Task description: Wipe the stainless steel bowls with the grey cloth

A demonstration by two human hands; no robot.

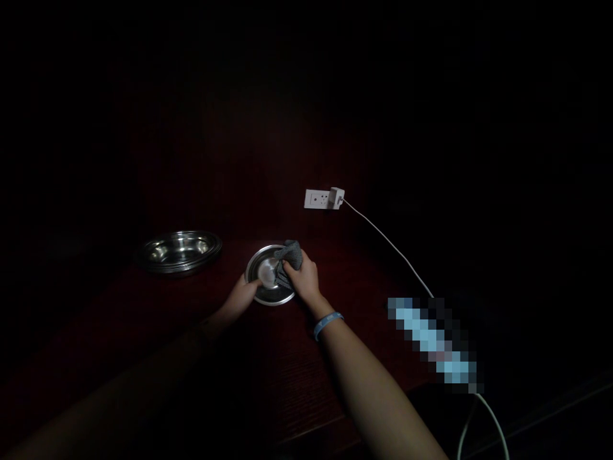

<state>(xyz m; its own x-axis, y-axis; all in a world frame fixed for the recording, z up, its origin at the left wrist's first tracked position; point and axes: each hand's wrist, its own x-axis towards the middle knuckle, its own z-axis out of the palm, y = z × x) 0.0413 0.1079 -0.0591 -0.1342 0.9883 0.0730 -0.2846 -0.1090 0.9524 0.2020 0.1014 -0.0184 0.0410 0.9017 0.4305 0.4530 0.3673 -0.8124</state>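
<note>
A shiny round metal bowl, shallow with a wide rim, is tilted so that its inside faces me. My left hand grips its left rim, with the thumb over the inner side and the other fingers hidden behind. In my right hand, closed around it, is a bunched grey cloth pressed to the bowl's right inner side. A blue band circles my right wrist. To the left stands a stack of similar metal bowls.
The dark red wooden table has its front edge near me. On the wall behind is a white socket with a plugged-in charger. Its white cable runs down right to a blurred-out bright object. Surroundings are very dark.
</note>
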